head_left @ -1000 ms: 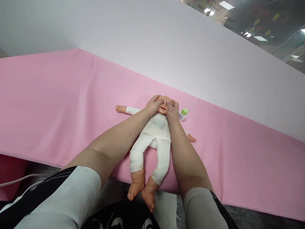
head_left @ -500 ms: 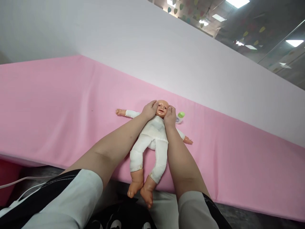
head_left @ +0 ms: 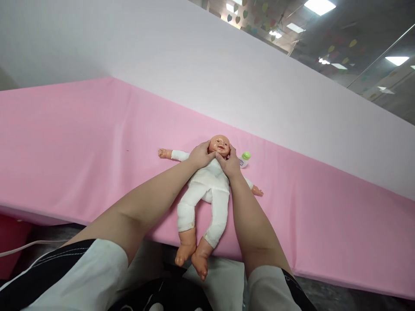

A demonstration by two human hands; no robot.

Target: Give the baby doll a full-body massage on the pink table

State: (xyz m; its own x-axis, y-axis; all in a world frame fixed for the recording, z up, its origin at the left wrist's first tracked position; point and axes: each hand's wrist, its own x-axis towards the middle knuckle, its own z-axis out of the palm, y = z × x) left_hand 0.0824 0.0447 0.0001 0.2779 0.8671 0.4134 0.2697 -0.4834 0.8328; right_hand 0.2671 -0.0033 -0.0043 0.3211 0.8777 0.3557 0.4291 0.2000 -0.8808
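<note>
A baby doll (head_left: 210,178) in a white cloth body lies on its back on the pink padded surface, its arms spread and its feet over the front edge. My left hand (head_left: 202,155) rests around the left side of the doll's head and neck, its thumb below the chin. On the other side, my right hand (head_left: 228,161) cups the jaw and neck, its thumb also under the chin. Both thumbs nearly meet at the doll's neck. The fingertips behind the head are partly hidden.
Beside my right hand lies a white bottle with a green cap (head_left: 245,159). The pink padded surface (head_left: 84,151) runs along a white wall (head_left: 227,77). A window with ceiling lights is at the upper right. A white cable (head_left: 32,246) hangs at the lower left.
Both hands have slid down from the sides of the doll's face to its jaw and neck, and the thumbs have come in under the chin. The doll's head has tilted slightly.
</note>
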